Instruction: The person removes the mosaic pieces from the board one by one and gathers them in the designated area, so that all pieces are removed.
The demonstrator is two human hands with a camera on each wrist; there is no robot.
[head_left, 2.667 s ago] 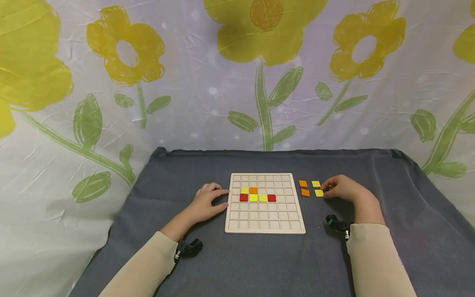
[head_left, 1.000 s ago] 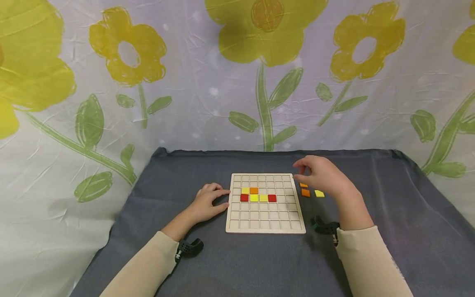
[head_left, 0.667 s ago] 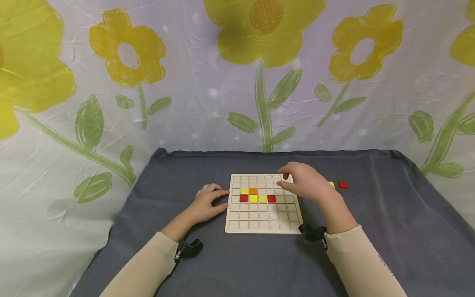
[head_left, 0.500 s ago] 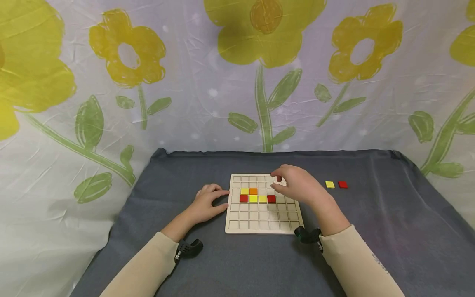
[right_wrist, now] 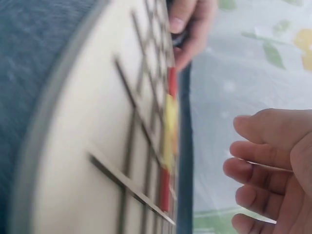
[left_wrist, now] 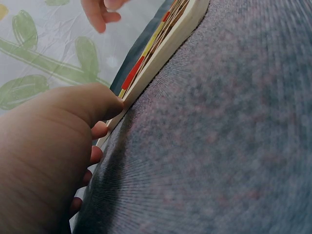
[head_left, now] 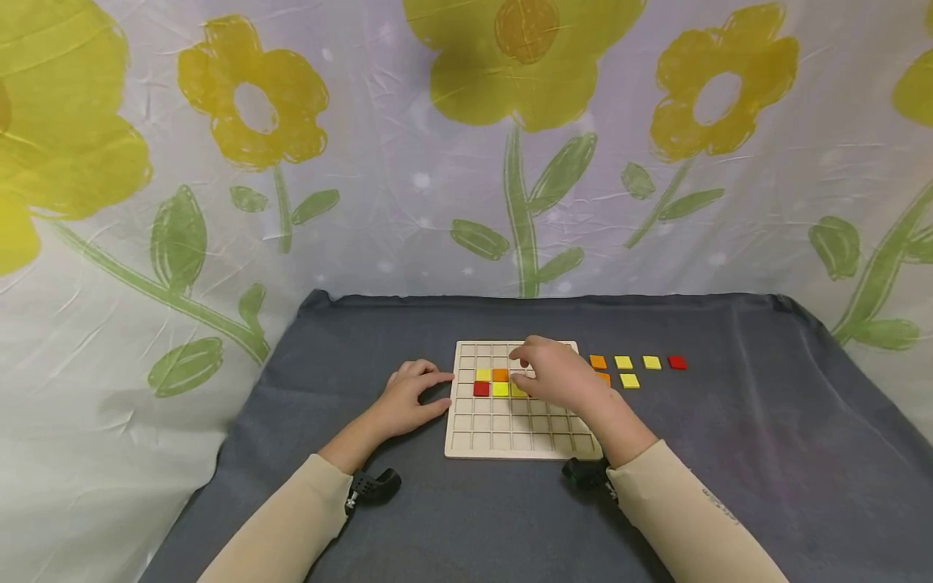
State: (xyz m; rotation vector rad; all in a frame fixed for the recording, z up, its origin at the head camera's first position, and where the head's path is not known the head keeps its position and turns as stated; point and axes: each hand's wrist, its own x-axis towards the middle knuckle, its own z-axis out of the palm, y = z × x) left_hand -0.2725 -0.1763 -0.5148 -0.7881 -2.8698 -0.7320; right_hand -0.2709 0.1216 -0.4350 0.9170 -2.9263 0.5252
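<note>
The left grip [head_left: 403,403] rests, thumb and fingers spread, against the left edge of the wooden grid board [head_left: 525,443], presumably to stop it sliding on the cloth-covered desk [head_left: 474,518]. The right grip [head_left: 557,372] hangs above the board, fingers apart and no tile visible in it, partly covering the seated tiles [head_left: 500,389]; loose tiles [head_left: 651,363] lie in two rows beyond the board's right edge, probably for easy reach.

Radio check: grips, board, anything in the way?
Left grip touching left edge of wooden board. Right grip over board, apparently empty. Board partly tiled, loose tiles to its right. Right grip partly masks board, head view.
</note>
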